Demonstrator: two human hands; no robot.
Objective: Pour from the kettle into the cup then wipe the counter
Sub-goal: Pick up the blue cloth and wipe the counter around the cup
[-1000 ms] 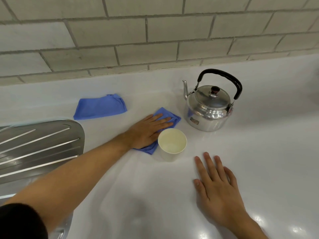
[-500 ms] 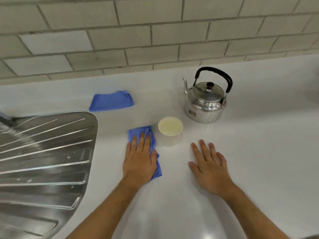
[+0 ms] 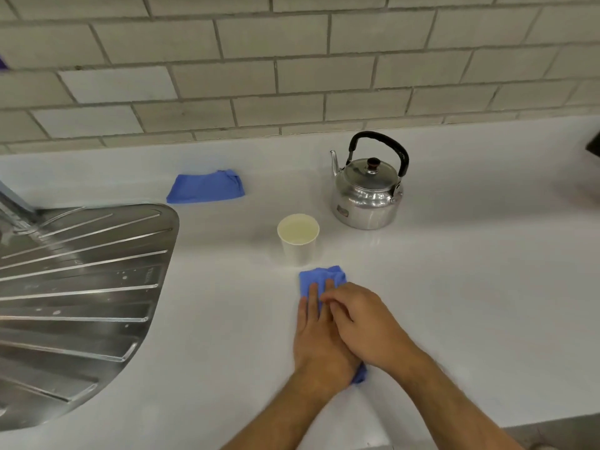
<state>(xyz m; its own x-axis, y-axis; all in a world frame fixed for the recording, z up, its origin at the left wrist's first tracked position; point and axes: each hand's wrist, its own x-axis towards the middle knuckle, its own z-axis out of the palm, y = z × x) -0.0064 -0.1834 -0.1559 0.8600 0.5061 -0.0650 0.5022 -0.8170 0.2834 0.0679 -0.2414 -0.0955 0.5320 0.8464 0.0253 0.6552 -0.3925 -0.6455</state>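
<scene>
Pressing flat, both hands (image 3: pixel 341 326) stacked on cloth (image 3: pixel 321 279)

The counter (image 3: pixel 470 287) is bare on its right side — lots of room. The cup (image 3: pixel 298 238) and kettle (image 3: pixel 368 193) stand mid-counter, a folded cloth (image 3: pixel 205 186) near the back edge, the drainboard (image 3: pixel 81 287) fills the left.

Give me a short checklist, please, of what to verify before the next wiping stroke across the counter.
1. Cloth under palm: ok, left hand presses the blue cloth flat.
2. Right hand clear: not ok, it overlaps the left.
3. Cup clearance: not ok, it stands just beyond the cloth.
4. Cup upright: ok; liquid inside.
5. Kettle out of path: ok, upright behind.
6. Counter dry: cannot tell.
</scene>
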